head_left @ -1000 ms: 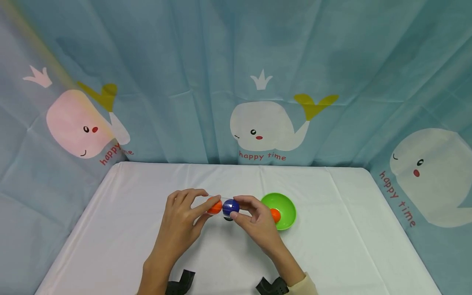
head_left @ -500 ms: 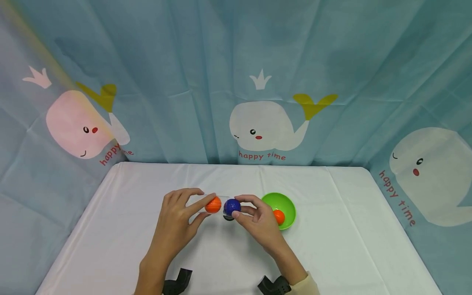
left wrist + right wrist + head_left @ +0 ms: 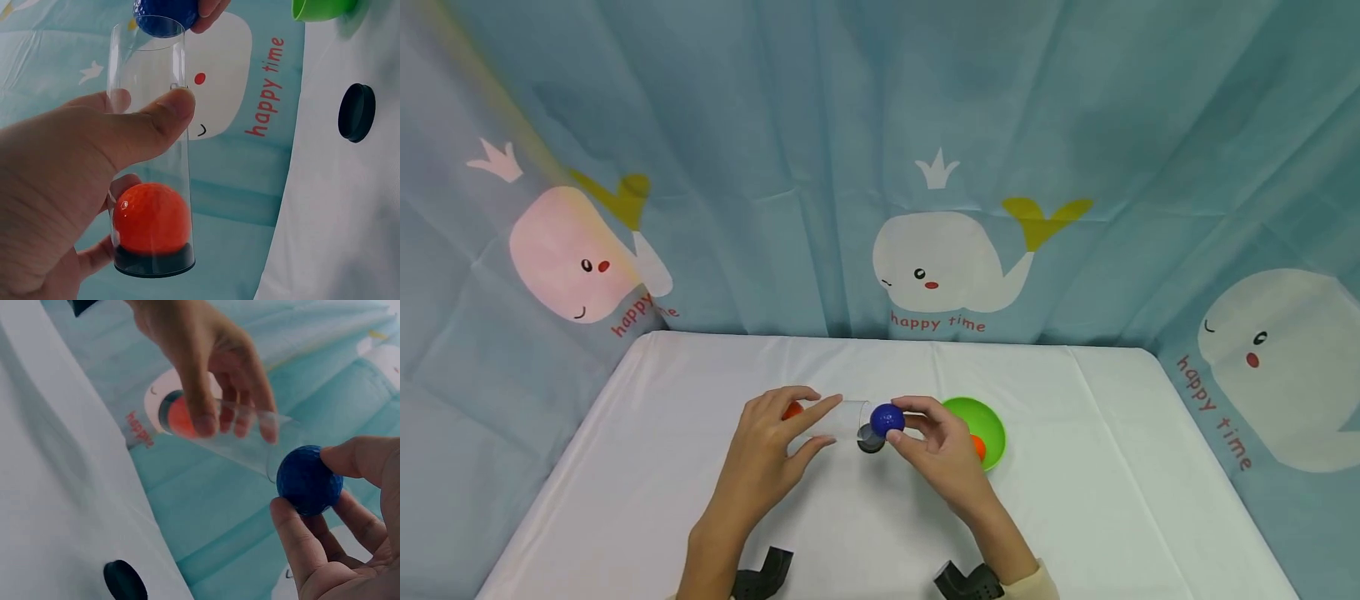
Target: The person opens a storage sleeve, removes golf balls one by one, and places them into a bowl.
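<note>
My left hand [image 3: 766, 442] grips a clear plastic tube [image 3: 150, 69], thumb on one side and fingers on the other. At the tube's black-capped end sits an orange golf ball [image 3: 152, 219], seen through the wall in the left wrist view. Between thumb and fingertips, my right hand [image 3: 951, 454] pinches a blue golf ball [image 3: 309, 480]. That ball is at the tube's uncapped mouth; whether it touches the rim, I cannot tell. In the head view, left fingers partly cover the orange ball inside.
A round black cap [image 3: 357, 112] lies on the white-covered table [image 3: 1075, 517], below the tube's mouth in the head view. Behind my right hand stands a green bowl [image 3: 994, 417] with an orange ball [image 3: 980, 447] in it, partly hidden. Blue curtains with whales surround the table.
Inside the tube, the orange ball has slid left to the capped end. My right hand has moved a little right with the blue ball, leaving more of the black cap visible.
</note>
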The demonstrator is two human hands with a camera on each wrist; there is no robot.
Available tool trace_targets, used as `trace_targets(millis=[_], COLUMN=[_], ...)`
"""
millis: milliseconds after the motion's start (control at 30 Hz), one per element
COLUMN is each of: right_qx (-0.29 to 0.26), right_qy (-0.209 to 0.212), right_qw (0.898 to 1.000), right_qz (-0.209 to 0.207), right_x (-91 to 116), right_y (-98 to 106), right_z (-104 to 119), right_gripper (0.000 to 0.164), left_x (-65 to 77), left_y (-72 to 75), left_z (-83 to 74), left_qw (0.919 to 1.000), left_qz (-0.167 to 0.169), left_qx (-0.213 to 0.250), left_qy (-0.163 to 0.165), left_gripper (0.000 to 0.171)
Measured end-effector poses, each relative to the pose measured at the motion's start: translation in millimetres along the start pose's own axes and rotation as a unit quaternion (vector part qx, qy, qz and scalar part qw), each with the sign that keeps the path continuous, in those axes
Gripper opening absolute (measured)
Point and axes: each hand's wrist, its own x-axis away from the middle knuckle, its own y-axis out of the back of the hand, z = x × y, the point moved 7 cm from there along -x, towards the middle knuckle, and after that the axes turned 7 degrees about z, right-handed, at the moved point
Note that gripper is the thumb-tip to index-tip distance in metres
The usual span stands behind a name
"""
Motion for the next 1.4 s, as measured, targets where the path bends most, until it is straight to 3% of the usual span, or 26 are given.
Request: trace_targets(millis=[267, 767, 1167, 1400], right_qx=[0.057, 0.113, 0.152, 0.195], right_qy=[0.014, -0.023, -0.024, -0.004], right_qw=[0.998, 0.992, 0.987, 0.978], right_qz=[-0.018, -0.059, -0.056, -0.068], right_x=[4.0, 13.6, 20.6, 21.3], right_y=[24.9, 78.8, 98.9, 104.8], right_z=[8.9, 11.8, 4.7, 5.2], right_gripper=[0.042, 0.042, 0.042, 0.039], left_x=[3.2, 2.0, 2.3, 1.4], left_y=[-1.4, -2.5, -8.4, -10.5], left_z=[2.2, 5.0, 6.8, 6.5], left_qw=[0.9999, 0.9999, 0.9997, 0.9995], left_qz=[-0.004, -0.004, 0.021, 0.029], left_qx=[0.004, 0.006, 0.009, 0.012], left_qy=[-0.009, -0.008, 0.007, 0.008], left_gripper=[0.067, 0.066, 0.068, 0.067])
